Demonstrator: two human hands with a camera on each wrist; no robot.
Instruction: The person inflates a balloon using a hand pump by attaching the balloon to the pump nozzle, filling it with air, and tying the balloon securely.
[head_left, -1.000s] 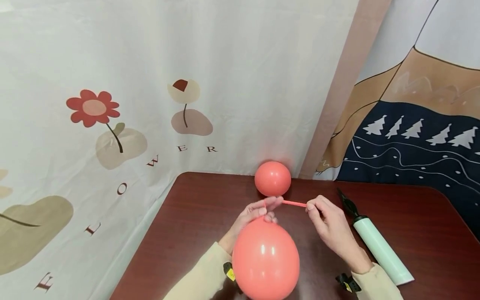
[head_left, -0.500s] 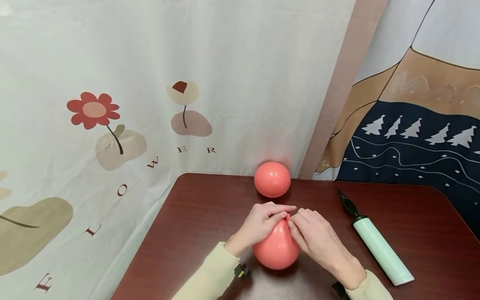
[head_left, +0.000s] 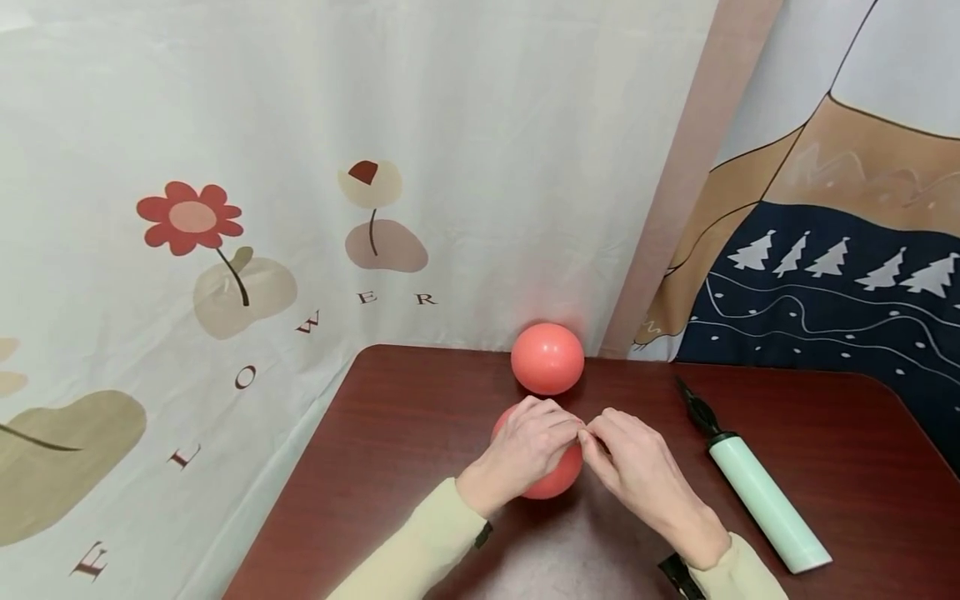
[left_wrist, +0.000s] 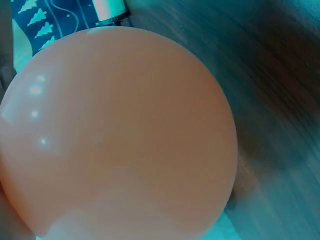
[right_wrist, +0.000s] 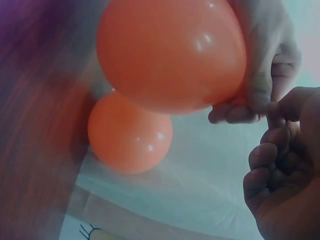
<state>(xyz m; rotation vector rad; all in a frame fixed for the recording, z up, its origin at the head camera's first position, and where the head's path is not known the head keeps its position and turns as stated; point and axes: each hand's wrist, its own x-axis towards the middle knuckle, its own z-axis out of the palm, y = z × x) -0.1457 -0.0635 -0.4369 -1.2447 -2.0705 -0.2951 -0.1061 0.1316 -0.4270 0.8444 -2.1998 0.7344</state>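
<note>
A round red balloon point(head_left: 553, 482) hangs below my left hand point(head_left: 525, 450), which grips it at the neck. In the left wrist view that balloon point(left_wrist: 120, 130) fills most of the picture and hides the hand. My right hand point(head_left: 641, 471) meets the left fingertips and pinches the balloon's neck end. From the right wrist view, the left thumb and fingers hold the neck, and the right thumb and index finger point(right_wrist: 295, 100) come together right beside them. The neck itself is mostly hidden by the fingers.
A second, smaller-looking red balloon point(head_left: 547, 358) rests at the table's back edge, near the curtain point(head_left: 480, 167). On the right lies a hand pump point(head_left: 768, 504), pale green with a black nozzle end. The table point(head_left: 397, 417) is dark reddish wood.
The stretched neck no longer spans a gap between the hands; the right hand has come left to the left fingers. The held balloon has swung away from the camera, under the left hand.
</note>
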